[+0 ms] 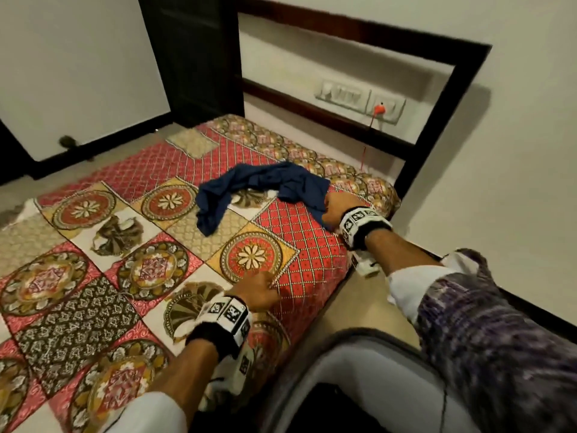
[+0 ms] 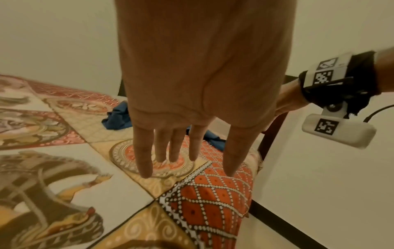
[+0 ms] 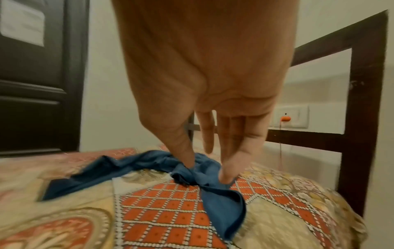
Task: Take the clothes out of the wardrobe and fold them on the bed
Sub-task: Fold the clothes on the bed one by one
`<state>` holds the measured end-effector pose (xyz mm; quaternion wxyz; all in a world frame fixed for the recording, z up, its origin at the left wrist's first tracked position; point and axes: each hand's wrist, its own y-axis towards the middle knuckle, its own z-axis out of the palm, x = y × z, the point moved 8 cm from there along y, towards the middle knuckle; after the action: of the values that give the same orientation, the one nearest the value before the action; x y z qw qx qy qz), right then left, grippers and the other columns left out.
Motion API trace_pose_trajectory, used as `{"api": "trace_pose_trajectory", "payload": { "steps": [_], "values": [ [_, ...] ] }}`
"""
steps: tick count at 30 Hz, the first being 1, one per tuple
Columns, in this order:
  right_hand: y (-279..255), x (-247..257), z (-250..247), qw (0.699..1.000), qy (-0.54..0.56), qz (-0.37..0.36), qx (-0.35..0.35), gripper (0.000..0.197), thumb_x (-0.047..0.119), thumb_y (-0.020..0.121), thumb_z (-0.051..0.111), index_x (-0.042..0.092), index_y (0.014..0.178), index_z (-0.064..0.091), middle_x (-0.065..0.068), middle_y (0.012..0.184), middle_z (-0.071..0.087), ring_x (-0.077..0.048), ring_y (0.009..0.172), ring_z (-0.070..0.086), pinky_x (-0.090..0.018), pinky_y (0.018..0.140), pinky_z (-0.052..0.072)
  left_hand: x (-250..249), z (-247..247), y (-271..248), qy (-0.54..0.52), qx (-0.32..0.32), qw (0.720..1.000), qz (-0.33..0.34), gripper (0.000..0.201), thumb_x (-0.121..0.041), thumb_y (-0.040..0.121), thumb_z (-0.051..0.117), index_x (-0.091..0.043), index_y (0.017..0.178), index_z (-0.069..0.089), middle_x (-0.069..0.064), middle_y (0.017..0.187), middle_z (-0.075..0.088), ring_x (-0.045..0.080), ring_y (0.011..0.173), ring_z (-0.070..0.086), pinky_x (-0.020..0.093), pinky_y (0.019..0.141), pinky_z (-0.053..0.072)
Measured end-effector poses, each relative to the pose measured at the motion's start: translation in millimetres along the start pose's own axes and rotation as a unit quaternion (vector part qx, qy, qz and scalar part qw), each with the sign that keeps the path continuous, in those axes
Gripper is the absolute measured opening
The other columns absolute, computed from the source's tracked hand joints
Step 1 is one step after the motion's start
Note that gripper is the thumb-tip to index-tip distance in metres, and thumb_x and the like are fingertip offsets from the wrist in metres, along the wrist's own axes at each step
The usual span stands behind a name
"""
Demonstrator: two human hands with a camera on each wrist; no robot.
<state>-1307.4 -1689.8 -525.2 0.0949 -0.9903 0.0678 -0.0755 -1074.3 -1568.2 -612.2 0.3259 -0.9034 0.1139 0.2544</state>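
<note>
The right hand [image 3: 204,94] pinches the crumpled blue garment [image 1: 262,189] lying on the bed [image 1: 93,232]; the left hand [image 2: 202,87], fingers straight, hovers nearer, apart from the cloth.

The bed [image 1: 290,232] wears a patchwork-patterned cover. A crumpled blue garment [image 1: 262,189] lies on it near the far right corner, beside the patterned pillows [image 1: 352,176].

White rolled sleeves [image 1: 406,289], black wrist straps [image 1: 365,226] carrying white blocks with square black-and-white markers
</note>
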Motion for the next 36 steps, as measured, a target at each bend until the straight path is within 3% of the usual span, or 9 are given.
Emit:
{"api": "trace_pose_trajectory", "payload": {
  "steps": [7,9,13,16,20,24,29,33,36],
  "values": [
    [78,-44,92,0.987,0.093,0.131,-0.001,0.08,0.031,0.096,0.07,-0.001,0.156,0.028,-0.027,0.147,0.05,-0.044,0.126,0.057,-0.045,0.096,0.052,42,36,39,0.047,0.012,0.999,0.012,0.083,-0.059,0.072,0.053,-0.027,0.149,0.041,0.005,0.146,0.05,0.03,0.128,0.055,0.036,0.102,0.047],
    [78,-41,105,0.989,0.061,0.131,0.004,0.06,0.026,0.097,0.067,-0.003,0.144,0.045,-0.026,0.138,0.058,-0.042,0.123,0.059,-0.043,0.096,0.051,47,42,34,0.028,0.017,0.999,0.019,0.084,-0.058,0.073,0.054,-0.028,0.151,0.039,0.002,0.151,0.043,0.028,0.133,0.05,0.035,0.104,0.043],
    [53,20,98,0.992,0.101,0.048,0.062,0.033,0.035,0.078,0.057,0.003,0.078,0.065,-0.022,0.089,0.068,-0.037,0.089,0.067,-0.03,0.066,0.041,57,25,24,-0.141,-0.029,0.99,-0.001,0.082,-0.07,0.058,0.057,-0.029,0.128,0.062,-0.001,0.131,0.063,0.021,0.116,0.061,0.032,0.099,0.047],
    [-3,113,73,0.974,0.162,-0.094,0.127,0.023,0.026,0.087,0.063,0.004,0.079,0.069,-0.022,0.09,0.07,-0.026,0.075,0.06,-0.034,0.067,0.043,68,1,-3,-0.423,-0.072,0.902,-0.057,0.05,-0.062,0.067,0.068,-0.023,0.098,0.074,0.007,0.106,0.072,0.024,0.088,0.065,0.033,0.079,0.052],
    [-160,236,25,0.885,0.23,-0.324,0.245,0.006,0.012,0.095,0.068,0.014,0.091,0.071,0.004,0.081,0.068,-0.002,0.071,0.057,-0.026,0.074,0.051,71,-32,-79,-0.665,-0.087,0.742,-0.017,0.041,-0.032,0.11,0.036,-0.023,0.114,0.076,0.004,0.096,0.079,0.022,0.084,0.076,0.036,0.074,0.059],
    [-274,284,16,0.831,0.191,-0.442,0.28,0.02,0.014,0.095,0.073,0.004,0.113,0.072,-0.01,0.11,0.073,-0.019,0.101,0.065,-0.033,0.094,0.049,119,-58,-153,-0.787,-0.166,0.594,0.003,0.051,-0.04,0.108,0.031,-0.009,0.136,0.061,0.018,0.135,0.063,0.034,0.097,0.071,0.046,0.074,0.06],
    [-302,302,6,0.839,0.321,-0.4,0.183,0.016,0.024,0.095,0.074,0.013,0.106,0.076,0.009,0.101,0.073,0.004,0.09,0.065,-0.021,0.088,0.051,140,-110,-272,-0.72,-0.31,0.62,-0.005,0.031,-0.015,0.098,0.047,-0.005,0.08,0.07,0.014,0.073,0.068,0.019,0.053,0.064,0.024,0.048,0.053],
    [-313,319,12,0.854,0.41,-0.299,0.115,0.052,0.032,0.085,0.079,0.045,0.129,0.054,0.01,0.131,0.06,0.0,0.098,0.068,-0.038,0.093,0.058,131,-143,-364,-0.656,-0.358,0.664,-0.001,0.029,-0.026,0.105,0.045,-0.009,0.086,0.06,0.012,0.083,0.054,0.026,0.073,0.052,0.035,0.065,0.045],
    [-352,367,-2,0.817,0.454,-0.344,0.093,0.073,0.035,0.082,0.08,0.049,0.141,0.041,0.021,0.139,0.053,0.001,0.118,0.061,-0.039,0.101,0.055,118,-165,-425,-0.597,-0.396,0.696,0.05,0.036,-0.04,0.099,0.054,-0.019,0.074,0.069,0.007,0.073,0.065,0.016,0.058,0.058,0.027,0.051,0.043]
  ]
}}
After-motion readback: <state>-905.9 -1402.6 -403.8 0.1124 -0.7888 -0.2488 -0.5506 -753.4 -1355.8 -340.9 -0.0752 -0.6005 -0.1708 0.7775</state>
